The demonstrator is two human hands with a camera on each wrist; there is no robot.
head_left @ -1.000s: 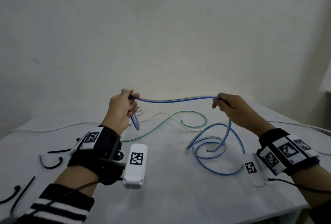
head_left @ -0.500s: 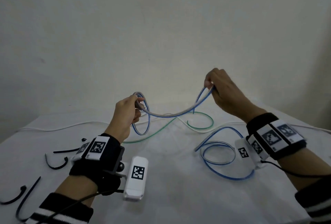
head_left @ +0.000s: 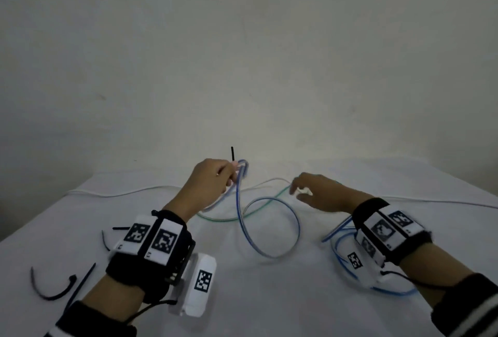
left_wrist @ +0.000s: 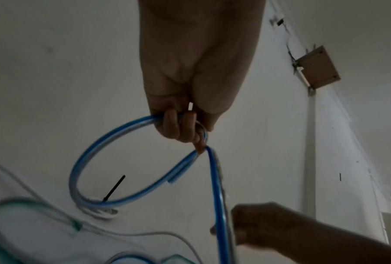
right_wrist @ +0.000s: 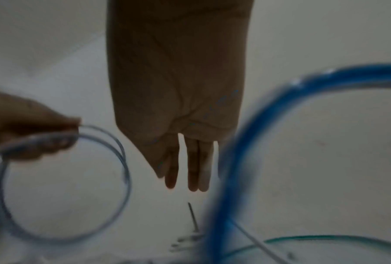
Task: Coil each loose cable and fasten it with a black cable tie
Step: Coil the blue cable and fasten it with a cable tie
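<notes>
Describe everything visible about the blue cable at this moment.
The blue cable looks like flat, flexible plastic, blue along one edge and pale along the other. The left hand grips one small finished loop raised above the white table. The rest hangs down, sweeps a wide loop on the table, and ends in loose coils under the right wrist.

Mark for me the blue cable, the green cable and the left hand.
blue cable (head_left: pixel 292 219): head view, right side of its hanging loop.
green cable (head_left: pixel 215 219): head view, stretch lying on the table below the left wrist.
left hand (head_left: pixel 206 184): head view, back of the hand gripping the cable.
</notes>
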